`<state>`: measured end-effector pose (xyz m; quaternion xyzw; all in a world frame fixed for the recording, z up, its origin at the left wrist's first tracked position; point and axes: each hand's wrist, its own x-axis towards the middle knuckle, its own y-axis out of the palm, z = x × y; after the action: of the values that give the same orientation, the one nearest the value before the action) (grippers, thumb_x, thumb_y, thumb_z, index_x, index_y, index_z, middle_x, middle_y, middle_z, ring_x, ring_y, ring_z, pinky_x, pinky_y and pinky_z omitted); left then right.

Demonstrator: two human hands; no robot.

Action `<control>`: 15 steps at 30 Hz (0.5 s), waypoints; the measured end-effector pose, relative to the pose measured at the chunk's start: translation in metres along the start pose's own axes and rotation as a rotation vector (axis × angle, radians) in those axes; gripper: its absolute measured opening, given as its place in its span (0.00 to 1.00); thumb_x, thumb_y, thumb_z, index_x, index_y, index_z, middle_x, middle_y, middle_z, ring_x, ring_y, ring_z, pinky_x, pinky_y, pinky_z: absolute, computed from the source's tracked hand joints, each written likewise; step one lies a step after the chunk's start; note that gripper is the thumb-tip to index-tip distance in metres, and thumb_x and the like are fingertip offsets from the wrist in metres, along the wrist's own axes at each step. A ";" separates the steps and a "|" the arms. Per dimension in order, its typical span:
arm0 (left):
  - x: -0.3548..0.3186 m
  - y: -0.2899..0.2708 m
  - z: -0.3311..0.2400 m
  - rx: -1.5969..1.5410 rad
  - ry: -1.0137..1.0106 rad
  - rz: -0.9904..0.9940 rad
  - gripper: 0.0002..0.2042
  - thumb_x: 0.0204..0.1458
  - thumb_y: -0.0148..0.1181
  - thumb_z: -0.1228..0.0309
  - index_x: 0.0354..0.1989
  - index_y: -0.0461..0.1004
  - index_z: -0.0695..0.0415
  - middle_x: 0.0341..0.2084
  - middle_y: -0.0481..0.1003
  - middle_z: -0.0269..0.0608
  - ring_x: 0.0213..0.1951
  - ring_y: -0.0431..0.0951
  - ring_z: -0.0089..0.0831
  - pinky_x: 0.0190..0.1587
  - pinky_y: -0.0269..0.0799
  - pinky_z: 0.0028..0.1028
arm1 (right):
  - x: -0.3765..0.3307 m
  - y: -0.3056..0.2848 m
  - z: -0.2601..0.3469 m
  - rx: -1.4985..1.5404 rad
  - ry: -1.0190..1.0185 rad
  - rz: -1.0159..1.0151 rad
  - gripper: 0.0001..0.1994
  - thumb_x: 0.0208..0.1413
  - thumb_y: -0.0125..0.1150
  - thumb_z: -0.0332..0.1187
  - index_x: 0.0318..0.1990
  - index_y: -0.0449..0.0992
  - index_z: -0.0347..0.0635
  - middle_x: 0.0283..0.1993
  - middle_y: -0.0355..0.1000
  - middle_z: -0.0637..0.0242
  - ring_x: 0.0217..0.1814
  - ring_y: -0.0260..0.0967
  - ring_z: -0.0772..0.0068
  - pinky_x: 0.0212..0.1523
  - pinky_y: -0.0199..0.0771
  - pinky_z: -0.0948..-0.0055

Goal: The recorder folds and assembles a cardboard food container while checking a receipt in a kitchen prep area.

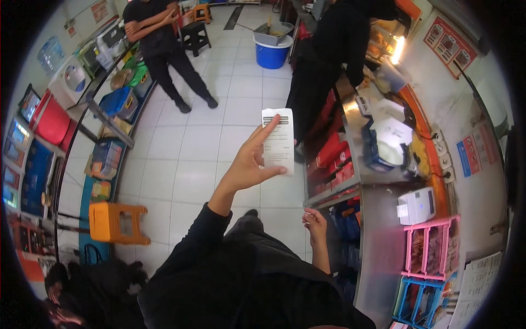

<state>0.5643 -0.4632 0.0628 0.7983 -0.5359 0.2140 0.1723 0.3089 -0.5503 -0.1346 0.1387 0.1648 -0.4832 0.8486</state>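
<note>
My left hand [246, 167] holds up a small white printed receipt [280, 153], a paper slip with a torn upper edge, in front of my body. The thumb lies across its lower part and a finger reaches over its top. Lower and to the right, beside the steel counter [378, 247], is my right hand [315, 226] with its fingers curled in. Whether anything small sits between those fingers is hidden. A white label printer [415, 206] stands on the counter, beyond the right hand.
A person [164, 49] stands far left with arms folded; another [329, 55] leans at the counter, far right. An orange stool [118, 222] stands left. Paper food boxes [390, 134], a pink rack [431, 249] and a blue rack [417, 301] line the counter; a blue tub [272, 54] stands far off.
</note>
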 end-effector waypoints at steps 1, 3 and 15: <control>0.025 -0.008 0.002 -0.008 0.004 0.024 0.46 0.33 0.66 0.86 0.65 0.48 0.58 0.57 0.59 0.46 0.54 0.69 0.38 0.50 0.70 0.28 | 0.021 0.005 0.013 0.026 -0.030 0.017 0.10 0.51 0.59 0.30 0.41 0.74 0.42 0.28 0.70 0.74 0.30 0.67 0.83 0.29 0.62 0.84; 0.068 -0.013 0.010 -0.151 -0.095 0.127 0.52 0.31 0.66 0.86 0.67 0.40 0.55 0.61 0.54 0.47 0.56 0.67 0.42 0.50 0.71 0.29 | 0.045 0.005 0.032 0.033 -0.064 -0.039 0.11 0.51 0.59 0.29 0.43 0.74 0.41 0.29 0.72 0.72 0.29 0.67 0.83 0.29 0.62 0.83; 0.258 0.079 0.124 -0.264 -0.096 0.534 0.55 0.28 0.67 0.86 0.68 0.38 0.53 0.64 0.50 0.46 0.57 0.66 0.43 0.49 0.71 0.31 | 0.108 -0.118 0.060 0.285 -0.119 -0.610 0.11 0.50 0.62 0.30 0.42 0.74 0.42 0.26 0.71 0.74 0.27 0.65 0.86 0.28 0.61 0.85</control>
<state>0.5965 -0.7570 0.0970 0.6093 -0.7575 0.1421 0.1866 0.2667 -0.7162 -0.1338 0.1717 0.0796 -0.7402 0.6452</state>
